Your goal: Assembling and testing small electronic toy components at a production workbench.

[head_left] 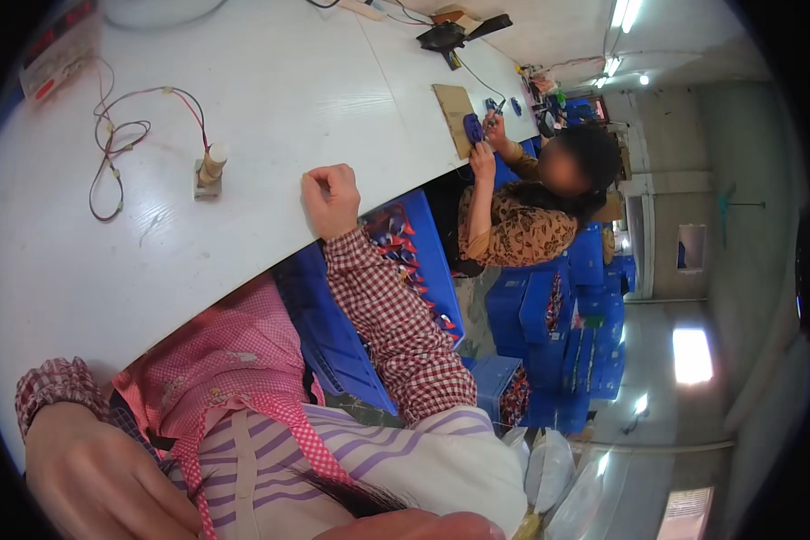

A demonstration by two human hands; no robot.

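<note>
My right hand point(331, 200) rests on the white tabletop point(243, 99) near its edge, fingers curled into a loose fist with nothing visible in it. A red-and-white checked sleeve covers that arm. My left hand point(99, 477) is raised close to the camera at the lower left, its back showing; the fingertips run out of the picture, so I cannot tell what they touch. To the left of my right hand stands a small whitish cylinder on a block point(209, 173), joined to thin red and black wires point(108, 148). I wear a pink checked apron point(229, 346).
A box with a red button point(49, 85) stands at the upper left. Below the table edge, a blue crate point(432, 261) holds red and blue parts. Another person point(522, 216) handles a purple piece point(473, 129) over cardboard point(452, 117). Stacked blue crates point(540, 360) stand behind.
</note>
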